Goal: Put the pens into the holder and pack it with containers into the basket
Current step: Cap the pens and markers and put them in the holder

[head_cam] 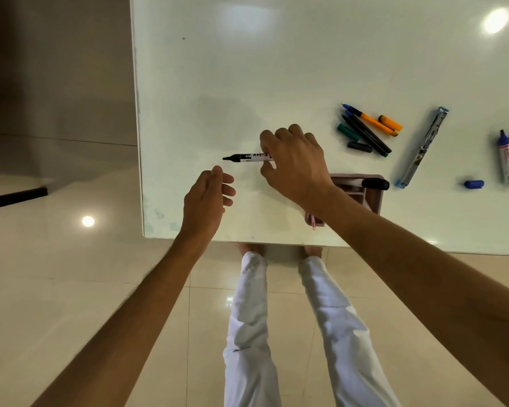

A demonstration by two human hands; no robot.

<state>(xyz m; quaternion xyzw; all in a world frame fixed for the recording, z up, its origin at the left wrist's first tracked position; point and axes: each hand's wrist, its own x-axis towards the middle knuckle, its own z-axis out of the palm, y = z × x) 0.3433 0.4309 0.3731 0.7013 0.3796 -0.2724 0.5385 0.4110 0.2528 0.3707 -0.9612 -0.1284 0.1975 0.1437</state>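
The right hand [294,165] pinches the black marker [247,157] by its rear end, just left of the pink holder [373,198]; the marker's long axis runs level across the table [218,69], bare tip pointing left, away from the holder; the left hand [207,198] hovers just below that tip, fingers loosely curled and holding nothing; the right hand is nearer the holder, so a swing rightward looks due.

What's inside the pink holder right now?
A black marker lies across the holder, and a pink pen pokes out. The right hand and forearm cover the rest.
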